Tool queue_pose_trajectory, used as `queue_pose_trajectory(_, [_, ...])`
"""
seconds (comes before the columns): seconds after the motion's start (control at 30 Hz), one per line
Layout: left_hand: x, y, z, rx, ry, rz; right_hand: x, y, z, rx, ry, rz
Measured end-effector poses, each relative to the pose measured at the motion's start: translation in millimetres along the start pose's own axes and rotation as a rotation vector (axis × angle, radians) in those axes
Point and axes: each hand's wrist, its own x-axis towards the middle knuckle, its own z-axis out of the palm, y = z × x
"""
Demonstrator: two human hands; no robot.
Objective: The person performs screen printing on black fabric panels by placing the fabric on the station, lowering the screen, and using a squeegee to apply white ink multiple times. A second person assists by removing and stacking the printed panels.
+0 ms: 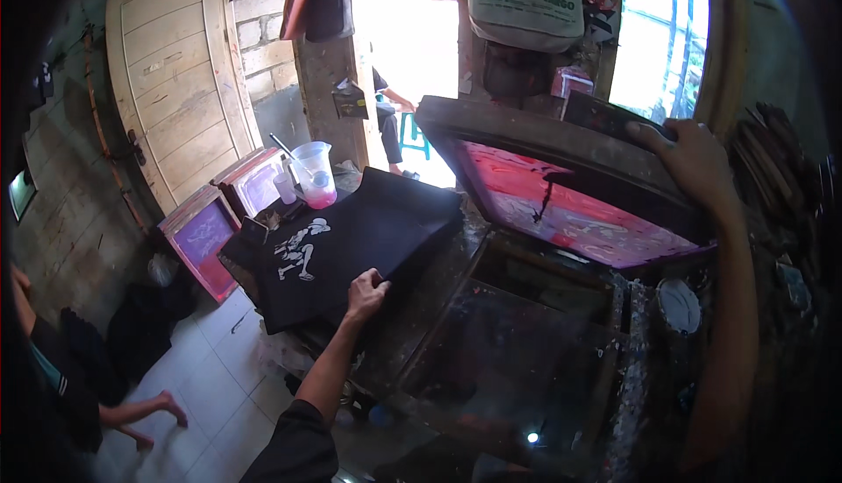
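Note:
My left hand [367,294] is closed on the near right edge of a black piece of cloth [377,228], which carries a white printed figure. The cloth lies over the left part of the dark worktable, its far right corner lifted. To the right, a screen-printing frame [526,145] stands tilted up, its mesh [561,198] smeared with pink and red ink. My right hand [688,163] grips the frame's upper right edge, beside a dark flat strip [605,114] whose kind is unclear. Below the frame is a dark, glossy printing bed [517,351].
A plastic jug [313,176] with pink ink and a stick stands beyond the cloth. Ink-stained screens [202,237] lean left of the table. A round tin [678,306] sits at right. Another person's legs [132,417] show at lower left; someone sits by the doorway [392,132].

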Motion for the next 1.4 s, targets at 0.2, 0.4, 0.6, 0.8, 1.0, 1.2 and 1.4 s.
queue_pose_trajectory(0.2, [13.0, -36.3, -4.4, -0.298, 0.203, -0.034, 12.3, 18.3, 1.6, 0.032, -0.038, -0.003])
queue_pose_trajectory(0.4, [-8.8, 15.1, 26.6, 0.402, 0.245, 0.293, 12.7, 16.4, 0.0, 0.014, -0.019, -0.004])
queue_pose_trajectory(0.6, [4.2, 16.6, 20.9, 1.011, 0.156, 0.676, 11.1, 17.6, 3.0, 0.071, 0.040, -0.055])
queue_pose_trajectory(0.8, [34.5, 39.9, -63.0, 0.912, 0.165, 0.808, -3.8, 0.7, -10.6, 0.073, -0.005, -0.061])
queue_pose_trajectory(1.0, [-130.8, 104.8, -13.8, 1.175, -0.284, 1.619, 1.3, 20.9, -9.1, 0.070, -0.020, -0.029])
queue_pose_trajectory(1.2, [-245.3, 72.3, 26.1, 0.705, -0.487, 1.273, 7.9, 18.8, -0.9, 0.052, 0.053, -0.072])
queue_pose_trajectory(1.4, [-278.1, 57.5, 43.7, 0.414, -0.567, 0.573, 11.4, 18.7, 9.5, 0.083, 0.018, -0.085])
